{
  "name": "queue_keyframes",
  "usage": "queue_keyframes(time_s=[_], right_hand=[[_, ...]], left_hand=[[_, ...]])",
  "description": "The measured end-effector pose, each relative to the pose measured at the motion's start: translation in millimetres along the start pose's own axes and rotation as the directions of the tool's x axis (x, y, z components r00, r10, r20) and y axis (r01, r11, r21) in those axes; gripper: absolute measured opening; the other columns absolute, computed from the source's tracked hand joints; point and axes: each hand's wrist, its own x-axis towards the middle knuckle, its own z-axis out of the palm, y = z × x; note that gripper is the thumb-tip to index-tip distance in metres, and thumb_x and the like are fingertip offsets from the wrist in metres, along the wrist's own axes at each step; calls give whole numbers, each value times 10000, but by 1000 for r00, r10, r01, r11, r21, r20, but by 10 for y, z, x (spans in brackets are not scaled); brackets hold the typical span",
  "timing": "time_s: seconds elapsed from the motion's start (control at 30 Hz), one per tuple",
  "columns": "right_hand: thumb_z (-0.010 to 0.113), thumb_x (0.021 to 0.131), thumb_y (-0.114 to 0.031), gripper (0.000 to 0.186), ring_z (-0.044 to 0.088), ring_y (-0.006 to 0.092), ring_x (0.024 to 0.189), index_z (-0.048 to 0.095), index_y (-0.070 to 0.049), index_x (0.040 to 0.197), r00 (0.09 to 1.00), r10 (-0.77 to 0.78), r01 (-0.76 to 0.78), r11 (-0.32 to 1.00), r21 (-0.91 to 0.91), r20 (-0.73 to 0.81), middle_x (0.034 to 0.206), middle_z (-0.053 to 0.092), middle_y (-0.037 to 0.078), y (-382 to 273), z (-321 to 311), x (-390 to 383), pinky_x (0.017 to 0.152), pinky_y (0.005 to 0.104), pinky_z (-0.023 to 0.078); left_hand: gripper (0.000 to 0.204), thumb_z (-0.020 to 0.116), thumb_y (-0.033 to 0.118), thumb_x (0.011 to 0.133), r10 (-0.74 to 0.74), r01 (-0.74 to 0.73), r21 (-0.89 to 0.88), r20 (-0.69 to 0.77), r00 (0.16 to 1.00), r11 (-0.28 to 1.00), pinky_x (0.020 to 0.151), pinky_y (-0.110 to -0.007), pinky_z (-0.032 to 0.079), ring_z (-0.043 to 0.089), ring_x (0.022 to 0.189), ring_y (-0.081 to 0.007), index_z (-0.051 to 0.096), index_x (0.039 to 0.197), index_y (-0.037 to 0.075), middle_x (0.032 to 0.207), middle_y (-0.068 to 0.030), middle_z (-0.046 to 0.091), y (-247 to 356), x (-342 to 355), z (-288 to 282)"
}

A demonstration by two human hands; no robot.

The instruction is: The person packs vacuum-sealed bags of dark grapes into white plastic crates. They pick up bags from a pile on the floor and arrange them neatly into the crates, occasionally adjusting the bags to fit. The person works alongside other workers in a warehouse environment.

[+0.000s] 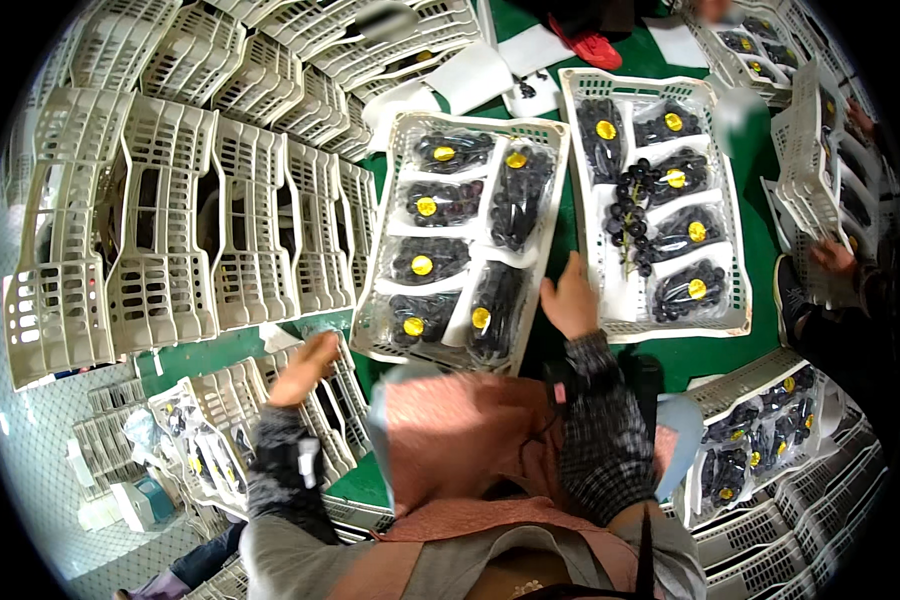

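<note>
A white plastic crate holds several bagged bunches of dark grapes with yellow stickers. To its right, a second crate has similar bags and an unbagged bunch of grapes on white padding. My right hand is beside the first crate's right edge, fingers extended; I cannot tell if it touches the rim. Slightly blurred, my left hand is open below that crate's left corner, near more crates at lower left.
Stacked crates line the left and surround the green surface. White sheets and a red shoe lie at the back. A co-worker's hand touches a crate at right. Filled crates stand lower right.
</note>
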Motion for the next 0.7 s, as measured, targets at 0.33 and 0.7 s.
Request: queue_keyframes(time_s=[0.33, 0.7], right_hand=[[640, 683, -81, 705, 534, 332, 909, 329, 106, 1287, 986, -149, 114, 934, -338, -78, 995, 574, 214, 22, 484, 405, 696, 420, 471], [486, 748, -64, 384, 523, 273, 1067, 553, 33, 1113, 843, -537, 432, 684, -588, -6, 1134, 567, 163, -160, 519, 744, 935, 374, 397]], left_hand=[[230, 540, 229, 874, 434, -263, 469, -306, 847, 843, 641, -503, 425, 553, 760, -454, 501, 879, 2, 791, -255, 592, -1381, 1558, 622], [334, 550, 142, 864, 991, -805, 588, 47, 123, 72, 867, -396, 449, 540, 1007, -360, 519, 1136, -50, 1136, -224, 534, 621, 2037, 1227]])
